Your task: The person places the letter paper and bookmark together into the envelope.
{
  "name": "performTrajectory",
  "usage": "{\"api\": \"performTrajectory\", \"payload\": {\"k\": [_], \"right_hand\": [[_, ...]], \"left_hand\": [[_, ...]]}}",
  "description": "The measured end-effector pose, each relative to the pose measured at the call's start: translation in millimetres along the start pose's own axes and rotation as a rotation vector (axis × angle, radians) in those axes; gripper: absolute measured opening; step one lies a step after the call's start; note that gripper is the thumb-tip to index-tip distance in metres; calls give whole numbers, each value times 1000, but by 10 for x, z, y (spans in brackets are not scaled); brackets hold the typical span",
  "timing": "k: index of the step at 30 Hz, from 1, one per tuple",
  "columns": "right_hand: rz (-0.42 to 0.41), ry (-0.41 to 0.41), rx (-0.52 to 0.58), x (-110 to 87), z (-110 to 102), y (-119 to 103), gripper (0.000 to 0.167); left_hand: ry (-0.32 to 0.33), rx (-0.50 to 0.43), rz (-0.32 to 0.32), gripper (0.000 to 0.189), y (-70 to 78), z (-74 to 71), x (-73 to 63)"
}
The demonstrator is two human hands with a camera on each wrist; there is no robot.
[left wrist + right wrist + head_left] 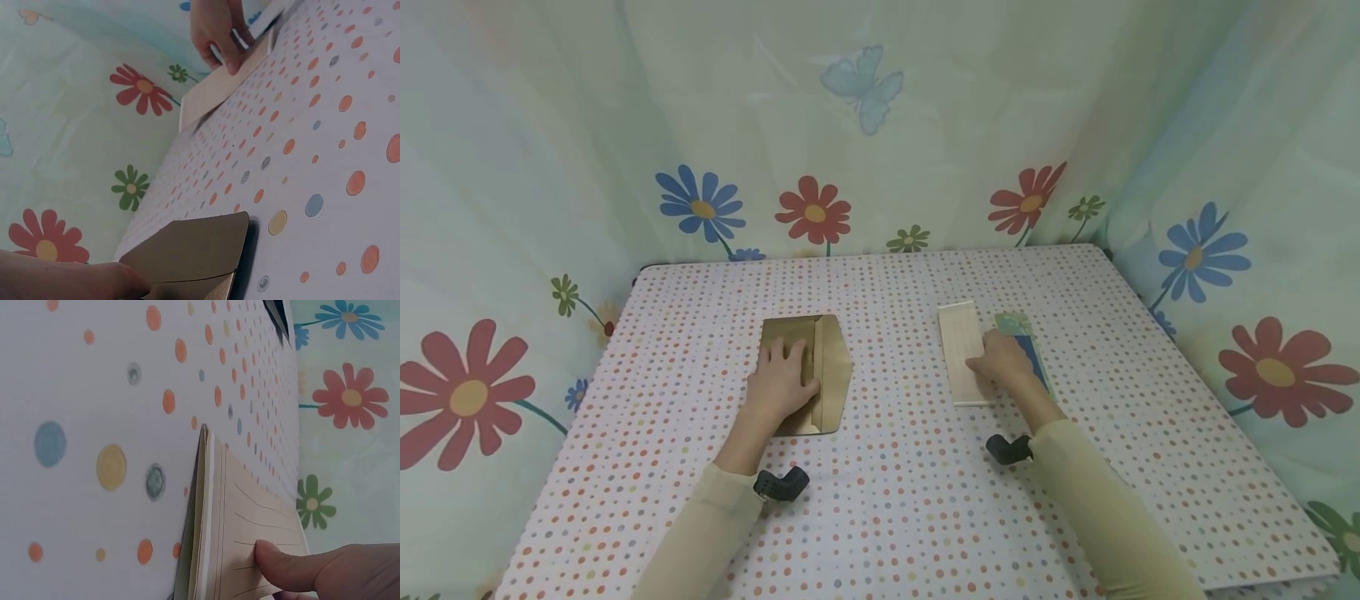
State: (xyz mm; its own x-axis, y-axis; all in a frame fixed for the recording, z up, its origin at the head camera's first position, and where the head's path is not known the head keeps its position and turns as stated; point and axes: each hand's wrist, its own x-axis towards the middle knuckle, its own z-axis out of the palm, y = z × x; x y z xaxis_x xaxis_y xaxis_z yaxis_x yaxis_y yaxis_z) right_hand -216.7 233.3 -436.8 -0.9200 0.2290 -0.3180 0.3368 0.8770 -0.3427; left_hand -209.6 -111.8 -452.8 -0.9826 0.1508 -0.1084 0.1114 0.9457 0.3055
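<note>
My left hand [777,385] rests with spread fingers on a gold-brown envelope [832,367], its pointed flap unfolded to the right. In the left wrist view the thumb lies by the fold of the flap [194,247]. To the right, my right hand [1006,362] holds a cream lined paper pad [959,354] by its right edge. The right wrist view shows the thumb on the lined face [244,515], with several layers at the pad's edge; the other fingers are mostly hidden. Under this hand lies a green and blue card or booklet [1028,354], partly covered.
A white cloth with coloured dots [895,483] covers the table. Flower-printed curtains [940,125] stand around its back and sides. Black wrist mounts [782,483] sit on both forearms. A gap of dotted cloth separates the envelope from the pad.
</note>
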Motion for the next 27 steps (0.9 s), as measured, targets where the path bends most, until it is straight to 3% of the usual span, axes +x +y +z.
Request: {"api": "performTrajectory", "payload": {"k": [7, 18, 27], "right_hand": [[12, -4, 104, -5, -43, 69, 50], [1, -81, 436, -25, -15, 218, 52], [36, -89, 524, -6, 8, 229, 51]], "left_hand": [[-13, -6, 6, 73, 11, -32, 11], [-22, 25, 9, 64, 3, -31, 4], [-21, 25, 13, 61, 12, -35, 40]]}}
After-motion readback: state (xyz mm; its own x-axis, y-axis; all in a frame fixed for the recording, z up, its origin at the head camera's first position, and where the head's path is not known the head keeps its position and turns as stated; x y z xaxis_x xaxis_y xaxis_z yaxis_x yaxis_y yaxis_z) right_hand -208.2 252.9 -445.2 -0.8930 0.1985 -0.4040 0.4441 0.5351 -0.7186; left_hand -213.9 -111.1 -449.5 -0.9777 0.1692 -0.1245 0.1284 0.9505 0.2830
